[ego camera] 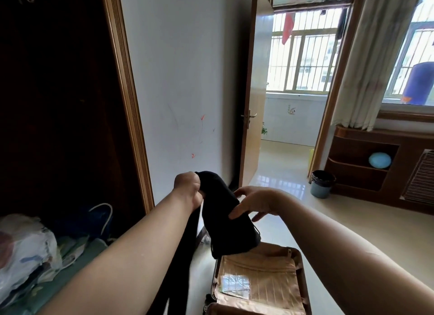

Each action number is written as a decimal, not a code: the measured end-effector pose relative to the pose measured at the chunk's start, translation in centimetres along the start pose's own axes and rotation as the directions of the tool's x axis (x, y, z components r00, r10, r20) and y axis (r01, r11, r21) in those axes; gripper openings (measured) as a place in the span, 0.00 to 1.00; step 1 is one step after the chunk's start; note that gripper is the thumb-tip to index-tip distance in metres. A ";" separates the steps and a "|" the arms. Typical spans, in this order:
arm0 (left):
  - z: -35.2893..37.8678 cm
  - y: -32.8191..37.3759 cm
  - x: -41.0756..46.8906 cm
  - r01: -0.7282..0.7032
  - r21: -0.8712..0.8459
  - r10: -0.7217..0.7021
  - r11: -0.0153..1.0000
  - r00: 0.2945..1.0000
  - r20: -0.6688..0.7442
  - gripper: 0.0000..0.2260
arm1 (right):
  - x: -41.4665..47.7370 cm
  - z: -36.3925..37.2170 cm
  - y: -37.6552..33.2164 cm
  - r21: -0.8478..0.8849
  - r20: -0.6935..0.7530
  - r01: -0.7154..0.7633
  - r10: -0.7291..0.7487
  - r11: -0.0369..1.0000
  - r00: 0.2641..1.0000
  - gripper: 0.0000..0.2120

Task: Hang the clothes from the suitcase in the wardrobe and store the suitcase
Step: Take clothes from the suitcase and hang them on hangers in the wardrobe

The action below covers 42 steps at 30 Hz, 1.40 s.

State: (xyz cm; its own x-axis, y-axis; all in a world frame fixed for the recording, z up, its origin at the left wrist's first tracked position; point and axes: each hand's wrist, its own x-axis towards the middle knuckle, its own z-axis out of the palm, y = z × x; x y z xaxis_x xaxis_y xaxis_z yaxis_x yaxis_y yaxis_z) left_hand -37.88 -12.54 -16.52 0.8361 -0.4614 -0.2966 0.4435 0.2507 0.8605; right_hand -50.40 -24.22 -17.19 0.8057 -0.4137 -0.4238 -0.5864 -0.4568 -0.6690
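While the wardrobe [58, 103] gapes dark on the left with bags [23, 249] heaped at its foot, the open suitcase [258, 286] lies on the floor right below the person, easy to trip on when stepping across. Above it hangs the black garment [223, 211], one long end trailing low beside the left forearm, likely to snag or drag. The left hand [187, 187] clenches its top; the right hand [256, 203] pinches its side between thumb and fingers, a light hold that may slip
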 end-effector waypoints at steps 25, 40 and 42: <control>-8.8 3.6 -4.2 -0.154 0.811 -0.355 0.565 0.841 0.407 0.17 | 1.1 3.8 -8.4 0.556 -0.321 0.219 -0.037 0.802 0.946 0.02; -4.7 5.2 -3.3 -0.078 0.401 -0.010 0.913 0.977 0.212 0.11 | -1.6 0.7 -7.3 0.603 0.203 0.240 -0.438 0.761 0.876 0.20; -4.2 5.7 -2.9 -0.056 0.307 -0.004 0.950 0.981 0.192 0.11 | -1.9 0.1 -7.2 0.642 0.255 0.263 -0.524 0.720 0.813 0.26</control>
State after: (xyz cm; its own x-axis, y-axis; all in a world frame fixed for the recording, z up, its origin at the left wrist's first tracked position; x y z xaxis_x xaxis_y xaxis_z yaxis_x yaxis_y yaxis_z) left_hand -36.38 -6.19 -12.51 0.7568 -0.6173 -0.2148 0.2752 0.0029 0.9614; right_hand -47.69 -20.11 -11.62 0.9833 0.1042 -0.1495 -0.1570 0.0675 -0.9853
